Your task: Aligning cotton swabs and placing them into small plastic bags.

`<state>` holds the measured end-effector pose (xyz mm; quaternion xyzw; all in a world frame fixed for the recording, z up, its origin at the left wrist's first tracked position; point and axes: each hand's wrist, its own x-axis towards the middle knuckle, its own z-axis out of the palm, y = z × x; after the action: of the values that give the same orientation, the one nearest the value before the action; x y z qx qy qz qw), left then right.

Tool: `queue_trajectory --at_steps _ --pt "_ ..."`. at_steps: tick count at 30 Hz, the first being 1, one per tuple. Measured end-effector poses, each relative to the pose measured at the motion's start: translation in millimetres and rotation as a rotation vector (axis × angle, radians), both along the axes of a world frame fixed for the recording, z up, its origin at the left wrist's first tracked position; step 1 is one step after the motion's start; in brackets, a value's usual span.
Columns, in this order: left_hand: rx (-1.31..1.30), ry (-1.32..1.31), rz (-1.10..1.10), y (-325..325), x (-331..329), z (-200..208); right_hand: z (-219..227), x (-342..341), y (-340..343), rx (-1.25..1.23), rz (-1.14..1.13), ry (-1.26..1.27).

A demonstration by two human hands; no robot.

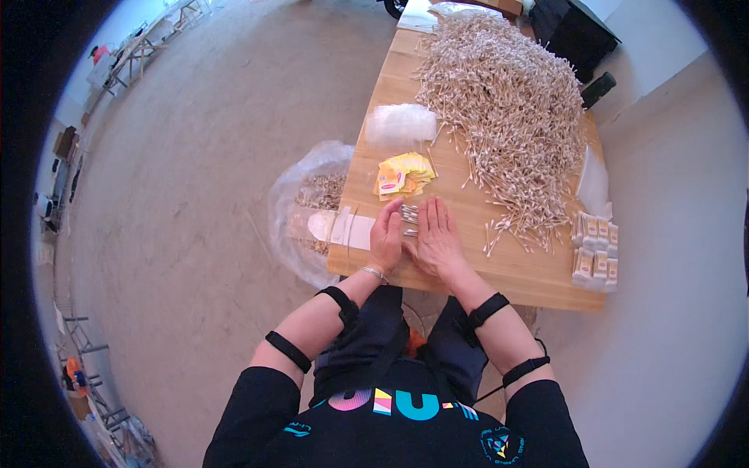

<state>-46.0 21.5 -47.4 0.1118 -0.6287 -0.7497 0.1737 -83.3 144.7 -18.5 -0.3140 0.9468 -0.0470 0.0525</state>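
My left hand (386,238) and my right hand (438,236) lie side by side near the front edge of a wooden table (507,273), fingers straight and close together. Between their fingertips sits a small bunch of cotton swabs (409,215), which both hands press together from the sides. Just beyond it lies a stack of yellow and orange paper labels (403,175). A huge heap of cotton swabs (507,109) covers the far right half of the table.
A pile of clear small bags (400,123) lies left of the heap. Packed swab bundles (594,251) sit at the table's right edge. A big clear plastic sack (308,207) with swabs hangs at the left edge. A black case (573,35) stands beyond the table.
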Motion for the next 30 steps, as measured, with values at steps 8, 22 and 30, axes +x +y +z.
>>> queue_trajectory --at_steps 8,22,30 --pt "-0.034 0.002 0.069 3.6 1.0 -4.8 -8.3 8.3 7.0 -0.041 0.044 0.051" --pt "0.060 -0.006 0.050 0.6 1.1 -4.0 -5.5 10.2 0.8 -0.073 0.003 0.078" --pt "0.018 -0.016 0.023 1.9 -1.0 1.8 -5.7 -5.8 -4.4 0.014 0.073 0.070"
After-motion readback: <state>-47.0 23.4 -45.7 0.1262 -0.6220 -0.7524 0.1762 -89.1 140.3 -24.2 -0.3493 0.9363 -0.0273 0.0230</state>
